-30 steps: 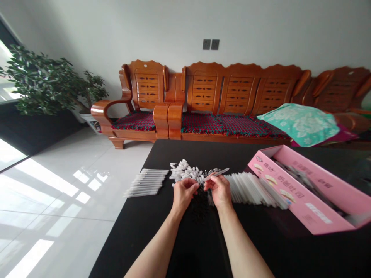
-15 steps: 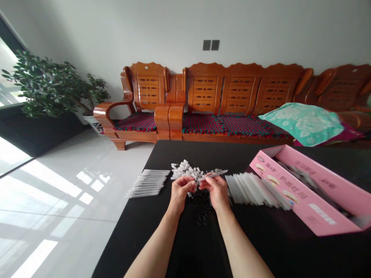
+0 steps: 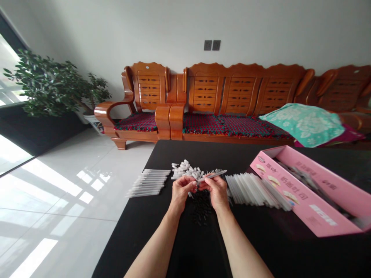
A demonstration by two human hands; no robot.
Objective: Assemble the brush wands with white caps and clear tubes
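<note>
Between the fingers of my right hand is a slim white, translucent pen barrel, tilted with its far end up to the right. My left hand is pinched at the barrel's near end; whatever its fingertips hold is too small to make out. Just beyond the hands lies a heap of short white pieces, like caps or plugs. Small black pieces are scattered below and between the wrists. Small pointed pieces lie behind the right hand, partly hidden.
On the black table, a row of white barrels with dark ends lies left. More translucent barrels lie right, beside an open pink box holding indistinct things. A wooden sofa stands behind the table.
The barrel has moved very slightly left, towards my left fingertips. Both hands keep nearly the same place and grip.
</note>
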